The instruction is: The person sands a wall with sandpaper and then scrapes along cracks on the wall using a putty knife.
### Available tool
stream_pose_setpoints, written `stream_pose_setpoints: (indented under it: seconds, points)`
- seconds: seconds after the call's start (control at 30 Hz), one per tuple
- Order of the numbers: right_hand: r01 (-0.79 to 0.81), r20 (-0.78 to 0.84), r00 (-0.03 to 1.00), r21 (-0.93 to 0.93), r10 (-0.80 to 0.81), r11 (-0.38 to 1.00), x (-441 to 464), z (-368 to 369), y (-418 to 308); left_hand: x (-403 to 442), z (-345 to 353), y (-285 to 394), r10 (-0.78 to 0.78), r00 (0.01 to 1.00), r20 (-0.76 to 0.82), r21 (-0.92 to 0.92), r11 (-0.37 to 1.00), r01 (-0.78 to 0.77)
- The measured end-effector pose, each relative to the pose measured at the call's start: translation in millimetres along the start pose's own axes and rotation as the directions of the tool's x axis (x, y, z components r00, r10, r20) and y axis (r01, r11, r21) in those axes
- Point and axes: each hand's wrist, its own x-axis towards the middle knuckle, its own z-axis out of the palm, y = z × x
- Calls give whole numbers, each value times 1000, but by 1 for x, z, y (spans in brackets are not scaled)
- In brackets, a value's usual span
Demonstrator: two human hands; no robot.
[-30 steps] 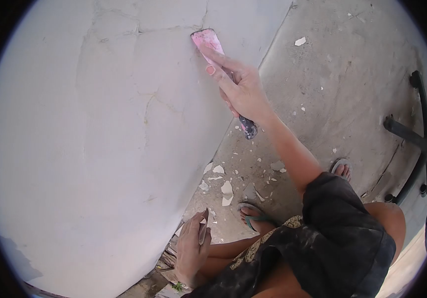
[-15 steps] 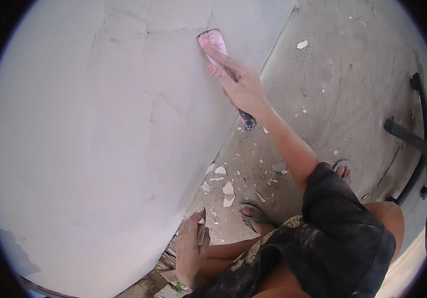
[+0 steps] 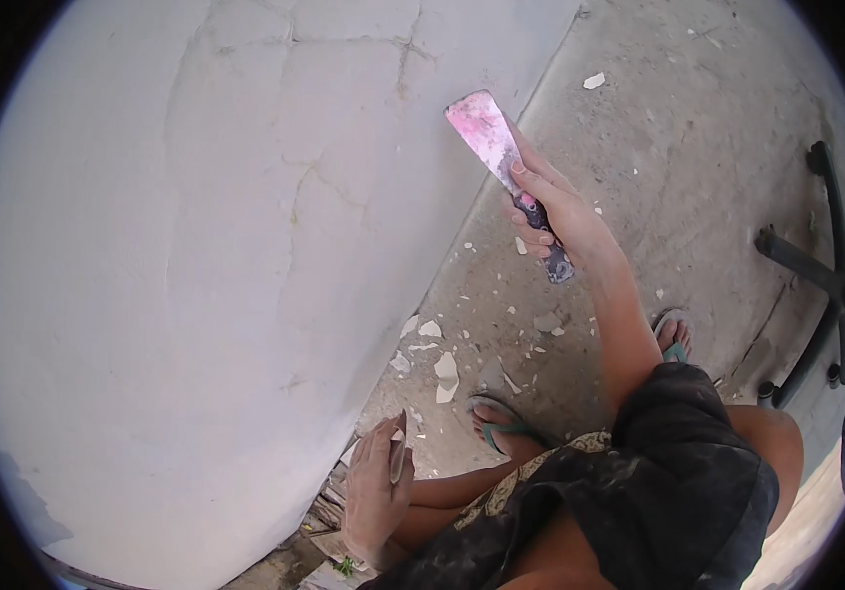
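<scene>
My right hand [image 3: 570, 221] is closed around the dark, paint-spotted handle of a putty knife [image 3: 484, 133]. Its broad blade is smeared with pink and white and points up and left, over the lower edge of a whitish wall [image 3: 176, 295]. The blade appears off the wall, though the gap is hard to judge. Low in the view, my left hand [image 3: 373, 482] is closed on a thin, flat, blade-like piece [image 3: 399, 447] with a dark pointed tip. The fingers hide most of that piece. Fine cracks run across the wall's upper part.
White flakes [image 3: 447, 374] litter the concrete floor [image 3: 629, 197] along the wall. My sandalled feet [image 3: 506, 428] stand among them. A black wheeled chair base [image 3: 835, 285] is at the right. Wood scraps [image 3: 329, 511] lie by the wall below.
My right hand has drawn the putty knife down and right, from the wall's crack toward its edge, turning the blade's face into view. My left hand has hardly moved.
</scene>
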Motion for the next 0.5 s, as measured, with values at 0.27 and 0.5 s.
stream_pose_setpoints:
  seconds: [0.27, 0.5]
  points:
    - [189, 37, 885, -939, -464, 285, -21, -35, -22, -2, 1, -5, 37, 999, -33, 4, 999, -37]
    - [-184, -363, 819, -899, -444, 398, -42, -42, -35, 4, 4, -7, 32, 999, -12, -18, 999, -32]
